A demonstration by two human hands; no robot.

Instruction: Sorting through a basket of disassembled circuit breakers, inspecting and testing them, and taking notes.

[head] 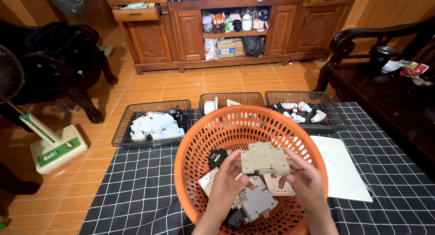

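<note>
Both of my hands hold a beige, boxy electrical breaker part [264, 159] above a round orange plastic basket [213, 131]. My left hand [226, 180] grips its left lower edge and my right hand [304, 178] grips its right side. Beneath the hands, inside the basket, lie a grey breaker [257, 202], a small black part [216, 157] and several pale, flat pieces [209, 180].
Three dark mesh trays stand behind the basket: the left tray [122, 135] holds white parts, the middle tray [232, 99] a few pieces, the right tray [337, 119] small white items. A white sheet [342, 169] lies on the black checked tablecloth [136, 189]. A fan base [56, 146] stands on the floor at left.
</note>
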